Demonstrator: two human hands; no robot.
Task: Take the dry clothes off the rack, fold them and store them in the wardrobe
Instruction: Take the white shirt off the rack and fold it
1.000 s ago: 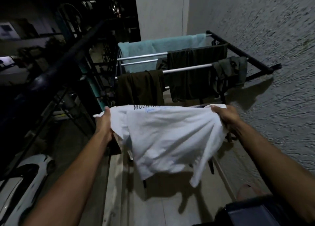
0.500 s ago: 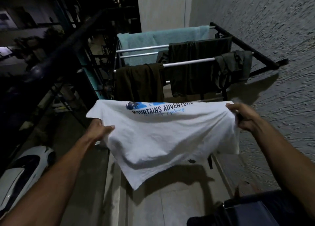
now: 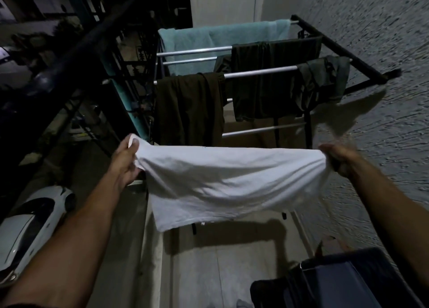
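Dim balcony floor [image 3: 209, 273] lay below a white shirt [image 3: 227, 184] stretched between left hand [image 3: 126, 161] and right hand [image 3: 336, 159], each gripping a corner, before the drying rack [image 3: 260, 69]. Folding seemed underway; next, both hands should probably meet.

The white shirt [image 3: 222, 182] hung stretched between the left hand [image 3: 126, 162] and the right hand [image 3: 336, 159], spanning most of the balcony's width and blocking the way forward at arm height. Beyond it stood the drying rack [image 3: 343, 50], its rails draped with a teal towel [image 3: 209, 38], a brown garment [image 3: 190, 108] and dark green clothes [image 3: 274, 82]; only bare stretches of rail lay open to reach (one low rail just behind the shirt was uncovered). The rough wall [image 3: 383, 122] closed the right side, the dark railing [image 3: 76, 50] the left. Below the shirt the tiled floor [image 3: 209, 273] lay open, save a dark object [image 3: 348, 282] at lower right.
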